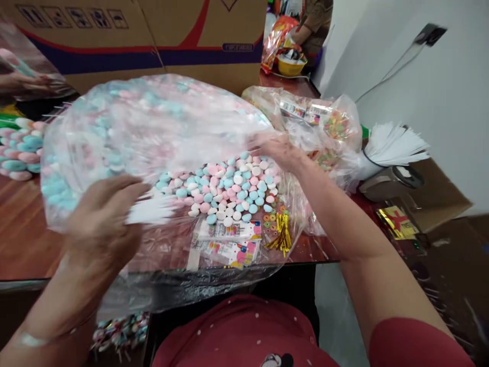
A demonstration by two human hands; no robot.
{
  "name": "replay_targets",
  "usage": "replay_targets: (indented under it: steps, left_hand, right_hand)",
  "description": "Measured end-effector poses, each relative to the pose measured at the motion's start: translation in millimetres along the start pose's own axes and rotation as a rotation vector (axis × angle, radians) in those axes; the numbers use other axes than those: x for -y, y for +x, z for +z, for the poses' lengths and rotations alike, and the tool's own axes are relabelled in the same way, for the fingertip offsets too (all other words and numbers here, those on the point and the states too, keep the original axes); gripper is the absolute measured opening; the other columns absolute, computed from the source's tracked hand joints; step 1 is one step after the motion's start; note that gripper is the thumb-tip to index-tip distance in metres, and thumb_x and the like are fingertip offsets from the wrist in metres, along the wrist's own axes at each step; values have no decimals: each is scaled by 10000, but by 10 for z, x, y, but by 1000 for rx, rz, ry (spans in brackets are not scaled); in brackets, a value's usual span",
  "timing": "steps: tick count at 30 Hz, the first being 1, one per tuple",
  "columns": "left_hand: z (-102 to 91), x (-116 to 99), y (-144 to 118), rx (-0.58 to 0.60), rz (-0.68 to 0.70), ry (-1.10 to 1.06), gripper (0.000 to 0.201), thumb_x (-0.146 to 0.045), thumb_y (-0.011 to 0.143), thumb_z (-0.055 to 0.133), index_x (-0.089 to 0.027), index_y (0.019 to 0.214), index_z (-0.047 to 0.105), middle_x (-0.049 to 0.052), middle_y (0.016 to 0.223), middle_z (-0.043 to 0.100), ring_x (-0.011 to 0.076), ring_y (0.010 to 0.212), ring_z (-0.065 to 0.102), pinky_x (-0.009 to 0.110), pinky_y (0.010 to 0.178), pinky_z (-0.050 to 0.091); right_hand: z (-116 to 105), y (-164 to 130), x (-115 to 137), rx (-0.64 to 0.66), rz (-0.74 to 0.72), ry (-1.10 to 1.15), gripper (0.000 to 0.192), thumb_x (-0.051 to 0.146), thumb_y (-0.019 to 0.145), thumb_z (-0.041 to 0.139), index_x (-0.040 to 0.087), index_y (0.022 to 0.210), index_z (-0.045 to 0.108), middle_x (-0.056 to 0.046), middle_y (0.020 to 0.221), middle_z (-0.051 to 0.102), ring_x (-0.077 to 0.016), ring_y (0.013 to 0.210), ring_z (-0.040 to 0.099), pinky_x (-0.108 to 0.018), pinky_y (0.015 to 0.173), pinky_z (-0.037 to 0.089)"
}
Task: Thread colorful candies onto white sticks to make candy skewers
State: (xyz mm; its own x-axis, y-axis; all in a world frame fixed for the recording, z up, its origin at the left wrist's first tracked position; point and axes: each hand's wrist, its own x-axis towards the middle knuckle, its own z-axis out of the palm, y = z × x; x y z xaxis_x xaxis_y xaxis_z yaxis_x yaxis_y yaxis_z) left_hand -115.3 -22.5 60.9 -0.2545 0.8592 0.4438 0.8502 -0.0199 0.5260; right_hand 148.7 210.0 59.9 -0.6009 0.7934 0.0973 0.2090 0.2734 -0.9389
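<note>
I have my left hand (101, 224) closed on the near edge of a big clear plastic bag (153, 132) of pink, blue and white candies (225, 186), pinching it together with a bunch of white sticks (151, 211). My right hand (277, 148) grips the bag's far right side. The bag is lifted above the wooden desk (23, 239), over small packets (229, 242) and gold twist ties (281, 234).

Large bag (153, 122): thin clear plastic film, glossy, crinkled, hazy where folded. Sweets (229, 188) inside: matt, smooth, pastel pink, blue, white. Twist ties (281, 232): shiny gold metallic foil. Bench (23, 234): reddish wood, polished, reflective grain. Carton (114, 35): matt brown corrugated cardboard, printed bands. White sticks (397, 143): matt, paper or plastic, cannot tell. Sleeve (416, 341): soft red cloth.
</note>
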Motion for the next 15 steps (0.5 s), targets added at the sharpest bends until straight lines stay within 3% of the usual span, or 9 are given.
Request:
replay_targets:
  steps: [1,3,7,11,15]
  left_hand:
    - [131,-32,89,-5,129,44,328,-183,666,546,-289,944,684,62,1187,645,321,1102,544,442,1009,380]
    - [400,1,296,97,228,89,302,-175,708,541,-230,966,690,105,1259,620,330,1149,507,444,1036,360]
    - [784,310,651,198,138,10,208,-233,766,575,-213,939,687,100,1211,634,309,1129,496,452,1057,319]
    - [823,430,771,213,47,-134,161,-313,779,591,-205,836,695,64,1090,657,277,1119,510,384,1036,322]
    - [652,159,696,151,-46,-228,78,-249,774,628,-206,755,691,23,875,660,239,1065,534,307,927,361]
  right_hand:
    - [-58,22,-62,-84,57,75,201,304,910,547,170,976,681,-65,1058,717,-161,941,674,-325,853,554]
    - [-144,41,-175,-180,138,180,185,306,906,563,155,922,670,-57,910,725,-142,835,682,-285,773,563]
    - [-265,-63,-279,-231,151,232,179,319,883,612,156,830,663,-37,779,712,-121,741,668,-236,684,551]
    - [-339,-322,-210,-86,155,132,100,255,835,667,162,814,699,-32,766,725,-120,694,660,-258,694,552]
    - [-369,-645,-40,83,136,53,146,286,854,631,171,873,719,-35,818,739,-143,746,676,-291,721,561]
